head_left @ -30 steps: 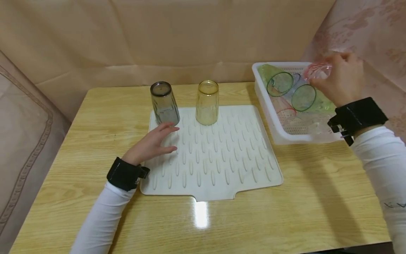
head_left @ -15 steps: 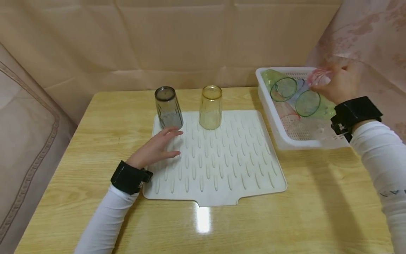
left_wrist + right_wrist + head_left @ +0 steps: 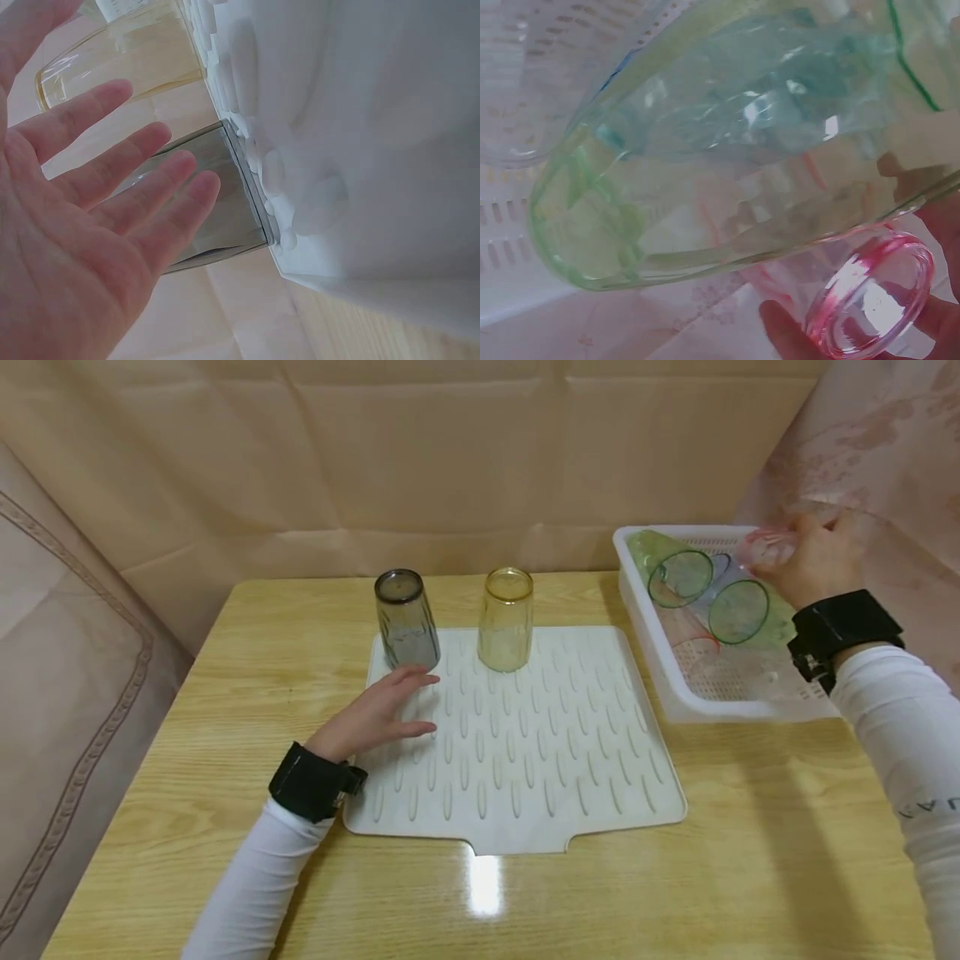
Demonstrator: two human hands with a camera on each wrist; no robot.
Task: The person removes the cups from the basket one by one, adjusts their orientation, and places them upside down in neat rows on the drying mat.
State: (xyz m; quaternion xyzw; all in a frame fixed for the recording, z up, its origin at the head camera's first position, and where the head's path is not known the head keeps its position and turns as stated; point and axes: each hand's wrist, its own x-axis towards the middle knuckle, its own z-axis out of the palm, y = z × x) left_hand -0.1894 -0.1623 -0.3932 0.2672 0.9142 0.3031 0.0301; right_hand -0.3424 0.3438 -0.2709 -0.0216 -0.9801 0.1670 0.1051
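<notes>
My right hand (image 3: 821, 560) grips a pink-tinted drinking glass (image 3: 765, 545) at the back right of the white basket (image 3: 675, 697). In the right wrist view, fingers lie around the thick pink base (image 3: 870, 300) of that glass, beside a large green-tinted glass (image 3: 705, 187). My left hand (image 3: 375, 714) is held over the left part of the white ridged mat (image 3: 517, 752), fingers spread and holding nothing. Just beyond its fingertips a grey glass (image 3: 407, 622) stands upside down on the mat; whether they touch is unclear. A yellow glass (image 3: 506, 622) stands upside down to its right.
Several more tinted glasses lie in the basket, two showing green rims, such as the nearer green-rimmed glass (image 3: 738, 612). The basket stands right of the mat on a wooden table (image 3: 247, 693). A beige cloth (image 3: 435, 460) hangs behind.
The whole head view has shifted, so the mat, glasses and basket appear slightly lower and further right. My right hand keeps its grip on the pink glass, and the left hand stays by the grey glass.
</notes>
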